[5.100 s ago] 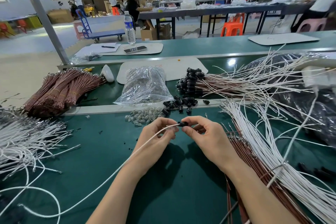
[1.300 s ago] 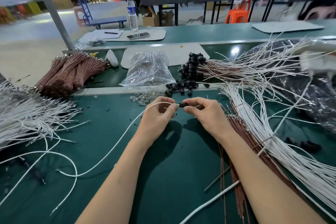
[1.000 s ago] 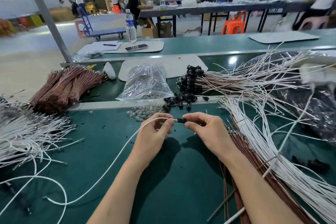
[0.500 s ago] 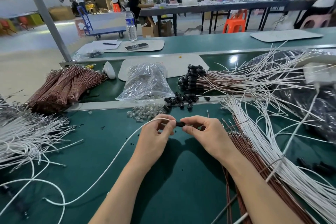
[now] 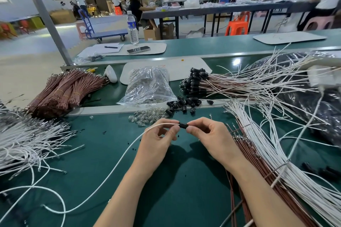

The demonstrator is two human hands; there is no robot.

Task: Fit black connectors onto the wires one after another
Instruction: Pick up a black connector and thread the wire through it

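Observation:
Over the green bench, my left hand (image 5: 158,140) pinches the end of a long white wire (image 5: 118,164) that trails down to the left. My right hand (image 5: 210,134) pinches a small black connector (image 5: 183,125) at the wire's tip, between both thumbs. Loose black connectors (image 5: 181,106) lie in a heap just beyond my hands. A bundle of brown and white wires fitted with black connectors (image 5: 195,83) rests behind them. Loose white wires (image 5: 273,153) and brown wires (image 5: 245,155) fan out on the right.
A clear plastic bag (image 5: 149,86) and small clear bulbs (image 5: 145,117) sit ahead. Tied brown wire bundles (image 5: 64,92) lie at left, above a tangle of white wires (image 5: 24,138). A black plastic bag (image 5: 317,101) fills the right. A water bottle (image 5: 132,27) stands far back.
Both hands have stayed together at the wire's tip, with the connector between them. The view shifted slightly; nothing was let go.

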